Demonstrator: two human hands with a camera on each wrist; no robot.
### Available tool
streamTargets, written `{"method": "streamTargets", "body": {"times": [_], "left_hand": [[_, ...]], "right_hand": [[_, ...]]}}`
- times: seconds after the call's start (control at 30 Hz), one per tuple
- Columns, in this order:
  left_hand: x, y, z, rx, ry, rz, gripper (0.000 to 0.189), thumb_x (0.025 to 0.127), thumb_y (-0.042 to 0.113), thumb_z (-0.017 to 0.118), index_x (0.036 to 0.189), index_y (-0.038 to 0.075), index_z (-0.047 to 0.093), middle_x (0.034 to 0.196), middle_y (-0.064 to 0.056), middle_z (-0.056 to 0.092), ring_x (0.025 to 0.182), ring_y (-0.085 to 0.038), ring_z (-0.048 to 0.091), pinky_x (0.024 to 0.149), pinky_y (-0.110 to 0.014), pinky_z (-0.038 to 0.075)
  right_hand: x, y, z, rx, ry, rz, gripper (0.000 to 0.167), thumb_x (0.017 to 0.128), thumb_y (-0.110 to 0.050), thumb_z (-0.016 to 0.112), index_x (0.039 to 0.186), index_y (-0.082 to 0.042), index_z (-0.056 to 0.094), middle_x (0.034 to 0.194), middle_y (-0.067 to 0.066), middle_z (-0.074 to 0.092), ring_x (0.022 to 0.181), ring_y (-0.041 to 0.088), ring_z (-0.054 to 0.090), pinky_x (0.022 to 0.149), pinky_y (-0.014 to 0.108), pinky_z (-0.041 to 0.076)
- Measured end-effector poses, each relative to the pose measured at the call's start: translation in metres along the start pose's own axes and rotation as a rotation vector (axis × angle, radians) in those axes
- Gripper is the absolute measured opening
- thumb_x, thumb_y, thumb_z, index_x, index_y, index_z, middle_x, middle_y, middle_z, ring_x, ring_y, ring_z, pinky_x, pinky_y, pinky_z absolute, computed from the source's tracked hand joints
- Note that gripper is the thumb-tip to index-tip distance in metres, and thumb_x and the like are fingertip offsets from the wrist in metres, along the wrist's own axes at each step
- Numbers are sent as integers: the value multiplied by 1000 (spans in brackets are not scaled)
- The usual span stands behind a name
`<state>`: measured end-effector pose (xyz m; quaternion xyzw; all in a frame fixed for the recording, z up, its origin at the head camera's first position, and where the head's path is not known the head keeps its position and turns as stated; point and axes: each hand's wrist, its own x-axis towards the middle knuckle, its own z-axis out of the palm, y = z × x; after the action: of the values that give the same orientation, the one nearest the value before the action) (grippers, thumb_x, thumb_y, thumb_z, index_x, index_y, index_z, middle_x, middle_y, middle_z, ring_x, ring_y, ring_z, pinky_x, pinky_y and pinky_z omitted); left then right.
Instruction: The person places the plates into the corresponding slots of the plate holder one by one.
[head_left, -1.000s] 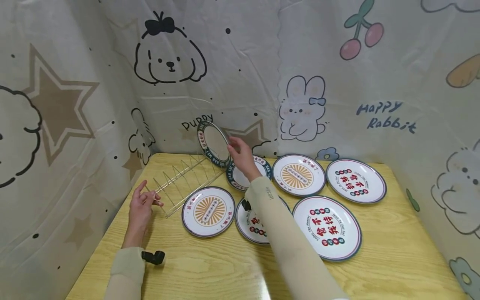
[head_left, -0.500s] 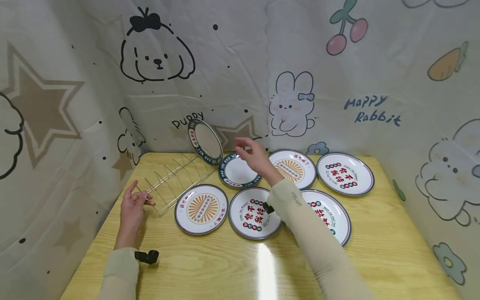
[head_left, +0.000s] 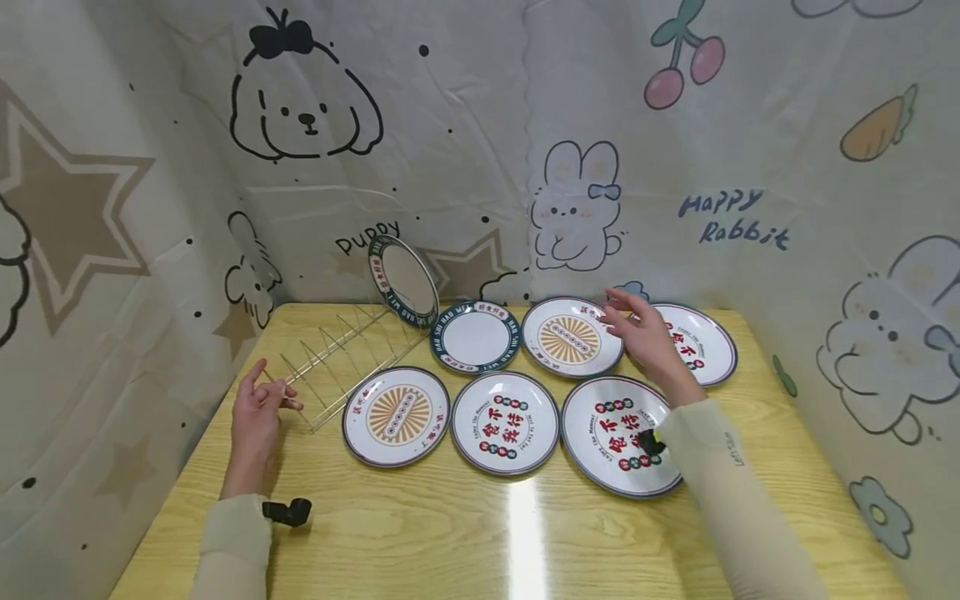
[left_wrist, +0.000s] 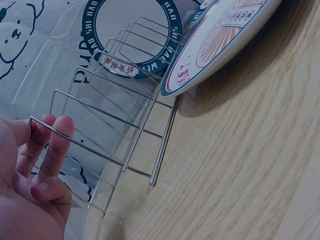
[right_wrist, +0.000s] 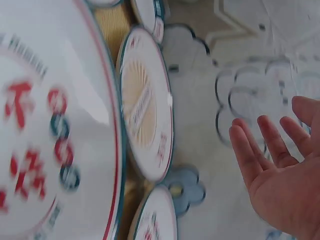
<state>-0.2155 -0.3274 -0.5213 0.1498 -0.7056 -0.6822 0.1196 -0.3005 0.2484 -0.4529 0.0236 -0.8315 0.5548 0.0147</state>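
Observation:
My left hand [head_left: 257,417] holds the near end wire of a metal plate rack [left_wrist: 165,140], fingertips at its upper corner. A dark-green-rimmed plate [head_left: 405,283] leans upright in the rack's far end. My right hand [head_left: 648,337] hovers over the back right plates with its fingers spread and nothing in them. Below it lie a sunburst plate [head_left: 570,337] and a plate with red characters [head_left: 708,346], partly hidden by the hand. A larger red-character plate [head_left: 611,450] lies nearer, partly covered by the sleeve.
Another green-rimmed plate [head_left: 475,337] lies flat right of the rack. In the front row are a second sunburst plate [head_left: 396,454], close beside the rack, and a red-character plate [head_left: 506,462]. Patterned cloth [head_left: 450,167] walls in the back and sides of the wooden table [head_left: 420,542].
My right hand has let go of the green-rimmed plate, which stays upright in the rack, and has moved right over the back plates. The left hand keeps its place at the rack.

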Motion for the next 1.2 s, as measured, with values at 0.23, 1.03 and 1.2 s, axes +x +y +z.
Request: {"method": "streamTargets", "body": {"times": [0.23, 1.03, 1.2], "left_hand": [[-5, 7, 1, -2, 5, -24, 61, 110, 19, 51, 165, 20, 24, 82, 13, 67, 68, -5, 67, 66, -16, 43], [-1, 0, 1, -46, 9, -9, 61, 110, 16, 50, 165, 20, 24, 80, 13, 66, 67, -6, 65, 90, -13, 47], [-1, 0, 1, -27, 7, -11, 60, 110, 19, 50, 165, 22, 25, 81, 14, 66, 68, -5, 65, 95, -17, 45]], "right_hand": [[-25, 42, -61, -50, 194, 100, 60, 110, -40, 49, 161, -11, 37, 146, 20, 53, 99, -1, 60, 80, 12, 50], [-59, 117, -126, -14, 427, 391, 61, 107, -25, 53, 162, -7, 32, 154, 22, 40, 96, -3, 49, 78, 8, 47], [-59, 129, -122, 89, 405, 446, 66, 107, -22, 55, 165, -11, 27, 143, 16, 45, 92, 1, 57, 80, 12, 53]]}}
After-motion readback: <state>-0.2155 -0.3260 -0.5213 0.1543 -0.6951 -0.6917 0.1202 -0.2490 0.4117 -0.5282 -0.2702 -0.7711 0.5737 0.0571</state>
